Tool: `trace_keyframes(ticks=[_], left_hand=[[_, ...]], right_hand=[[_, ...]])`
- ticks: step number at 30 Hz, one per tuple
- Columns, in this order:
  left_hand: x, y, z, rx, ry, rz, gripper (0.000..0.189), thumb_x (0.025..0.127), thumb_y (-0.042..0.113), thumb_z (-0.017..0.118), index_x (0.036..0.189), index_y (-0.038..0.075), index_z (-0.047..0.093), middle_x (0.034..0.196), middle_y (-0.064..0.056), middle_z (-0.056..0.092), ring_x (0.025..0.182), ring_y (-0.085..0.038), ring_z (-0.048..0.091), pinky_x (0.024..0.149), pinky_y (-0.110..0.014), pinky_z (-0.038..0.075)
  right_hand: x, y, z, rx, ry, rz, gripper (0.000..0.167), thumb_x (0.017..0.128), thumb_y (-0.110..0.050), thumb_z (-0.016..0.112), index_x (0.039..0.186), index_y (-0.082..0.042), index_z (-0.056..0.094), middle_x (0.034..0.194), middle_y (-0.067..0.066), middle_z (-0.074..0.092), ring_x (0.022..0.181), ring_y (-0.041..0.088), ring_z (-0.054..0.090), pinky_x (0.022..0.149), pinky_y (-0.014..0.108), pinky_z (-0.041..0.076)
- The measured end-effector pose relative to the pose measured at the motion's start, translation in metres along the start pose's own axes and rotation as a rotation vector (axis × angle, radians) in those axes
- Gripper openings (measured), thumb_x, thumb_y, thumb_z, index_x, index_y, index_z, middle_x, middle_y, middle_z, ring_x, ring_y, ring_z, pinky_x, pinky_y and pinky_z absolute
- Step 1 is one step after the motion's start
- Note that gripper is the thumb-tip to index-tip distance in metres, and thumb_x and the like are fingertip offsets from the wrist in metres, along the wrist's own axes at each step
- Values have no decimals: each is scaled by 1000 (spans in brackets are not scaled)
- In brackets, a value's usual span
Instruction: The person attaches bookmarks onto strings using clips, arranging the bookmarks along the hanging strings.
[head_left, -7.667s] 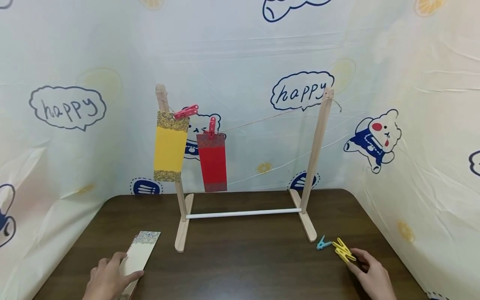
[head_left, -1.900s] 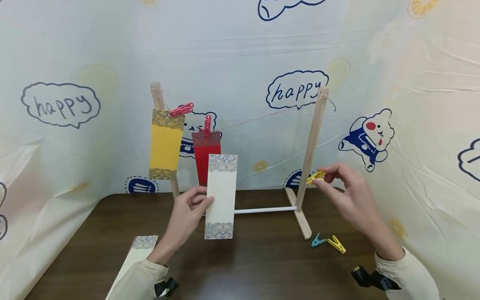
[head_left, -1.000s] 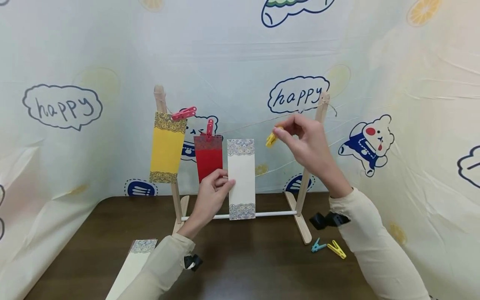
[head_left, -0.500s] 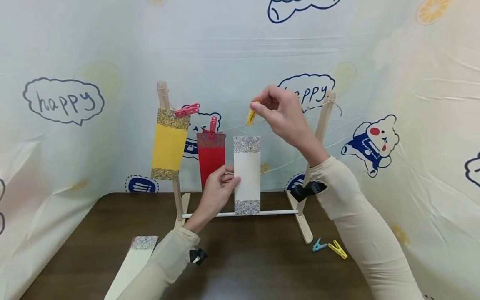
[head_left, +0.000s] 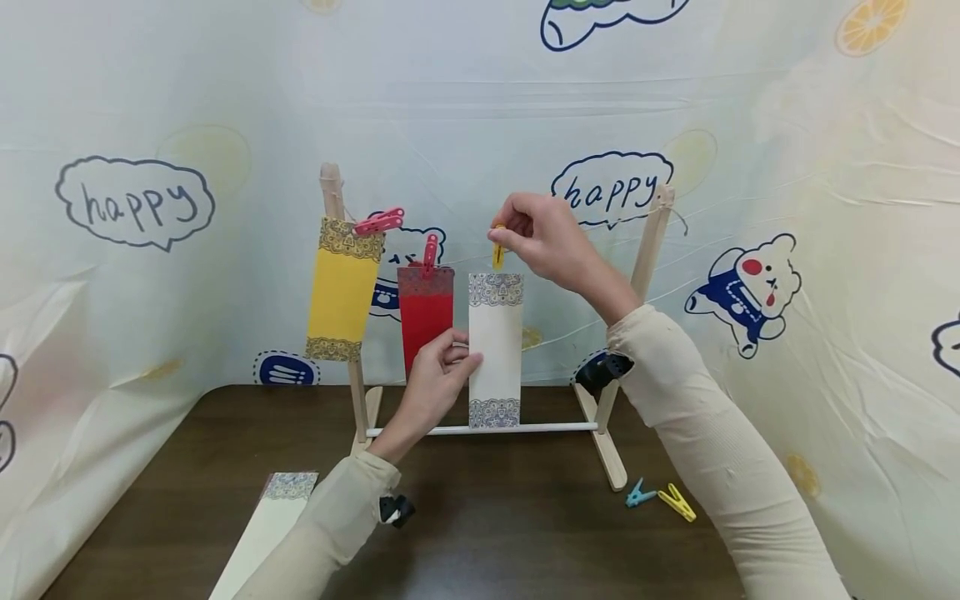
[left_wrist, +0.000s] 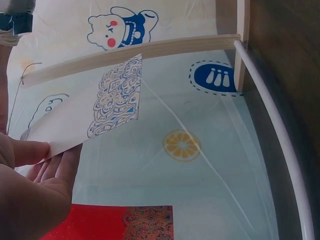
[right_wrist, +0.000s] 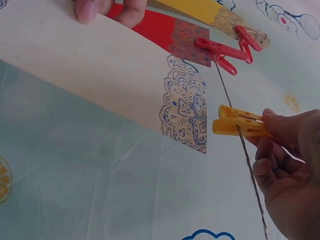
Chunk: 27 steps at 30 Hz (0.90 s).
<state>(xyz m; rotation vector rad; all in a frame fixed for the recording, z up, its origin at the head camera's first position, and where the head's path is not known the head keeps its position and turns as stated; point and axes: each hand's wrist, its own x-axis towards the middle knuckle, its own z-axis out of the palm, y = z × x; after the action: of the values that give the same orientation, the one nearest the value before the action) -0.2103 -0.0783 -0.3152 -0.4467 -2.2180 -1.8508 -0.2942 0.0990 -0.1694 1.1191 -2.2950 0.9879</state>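
My left hand (head_left: 432, 375) pinches the left edge of a white card (head_left: 495, 354) with blue lace-patterned ends, holding it upright beside the hung red card (head_left: 427, 315). In the left wrist view, the thumb presses on the near face of the white card (left_wrist: 65, 127), fingers behind. Between thumb and fingertips, my right hand (head_left: 547, 242) pinches a yellow clothespin (head_left: 498, 255) just over the card's top edge. The right wrist view shows that clothespin (right_wrist: 240, 122) at the string (right_wrist: 252, 180), its tips pointing toward the card's patterned end, a small gap between them.
A yellow card (head_left: 345, 292) also hangs on the string, and red clothespins (head_left: 430, 254) hold both hung cards. The string runs between posts of a wooden stand (head_left: 651, 242) with a white crossbar (head_left: 555, 427). More white cards (head_left: 262, 533), a blue clothespin (head_left: 639, 493) and a yellow one (head_left: 677, 502) lie on the table.
The left hand has lifted a white card from the pile and brought it beside the red one. The right hand has picked up a yellow clothespin and moved it left to above the card.
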Motion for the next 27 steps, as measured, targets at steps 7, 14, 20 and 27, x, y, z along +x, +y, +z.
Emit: trace_keyframes(ticks=[7,14,20,27], left_hand=[[0,1,2,22,13,13,21,94,-1,65,114,-7,60,105,-25,71,86,-38,69,85,-36,57],[7,-15,4,12,10,1,24,95,1,65,117,-6,60,110,-24,70,91,-37,70,88,-39,57],[12,-35,5,-16,8,40,25,95,7,67,118,-1,61,111,-20,71,93,-33,71,89,-39,56],[6,-42,3,12,30,49,26,95,9,67,121,5,62,115,-15,71,103,-28,70,93,-42,54]], right_hand=[[-4,3,1,6,-58,27,6,94,-9,69,95,-3,67,88,6,67,74,18,56,66,26,49],[-8,3,3,35,-105,59,7,94,-9,69,96,-2,68,91,8,67,77,20,58,69,29,51],[-10,2,2,-18,-160,121,20,95,-19,69,109,-5,73,99,6,69,84,19,60,74,31,52],[-18,-3,-1,-96,-156,145,39,95,-29,69,126,-6,67,115,8,69,91,18,59,80,34,53]])
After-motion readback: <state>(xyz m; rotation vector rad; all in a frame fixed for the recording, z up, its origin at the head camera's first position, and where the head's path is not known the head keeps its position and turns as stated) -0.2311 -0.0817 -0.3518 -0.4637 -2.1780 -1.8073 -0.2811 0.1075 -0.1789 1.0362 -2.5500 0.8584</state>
